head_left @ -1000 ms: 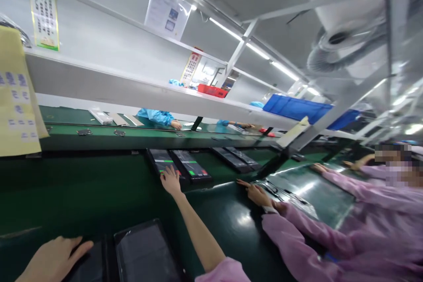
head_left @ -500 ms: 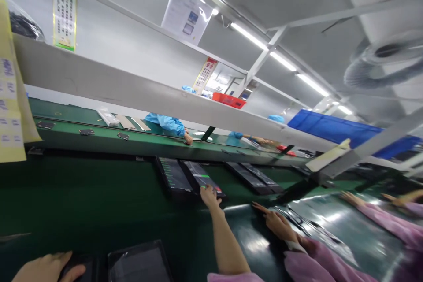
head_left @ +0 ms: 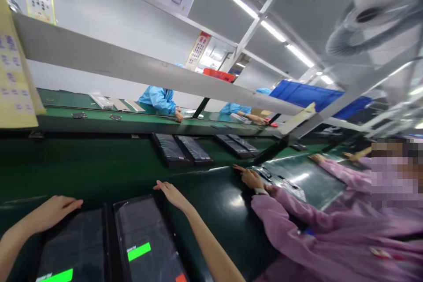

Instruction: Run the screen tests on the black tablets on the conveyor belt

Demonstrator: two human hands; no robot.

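Two dark flat tablets lie side by side before me, the left tablet (head_left: 77, 238) and the right tablet (head_left: 145, 224), cut off by the lower edge. Both screens are lit with a green bar; the right one also has an orange-red patch. My left hand (head_left: 54, 216) rests at the far left corner of the left tablet, fingers stretched out, holding nothing. Just beyond the far right corner of the right tablet is my right hand (head_left: 172, 194), fingers extended and holding nothing; whether it touches the green surface I cannot tell.
Farther off on the green belt (head_left: 99, 154) lie two pairs of dark tablets (head_left: 194, 149). On the right, a co-worker's hands (head_left: 253, 179) are over cables. People in blue sleeves (head_left: 161, 99) work across the line. A grey shelf beam (head_left: 132, 70) crosses overhead.
My right hand has come back from a tablet on the far belt to beside the near tablets. My view has tilted down, bringing their green bars into sight. My left hand has loosened and spread.
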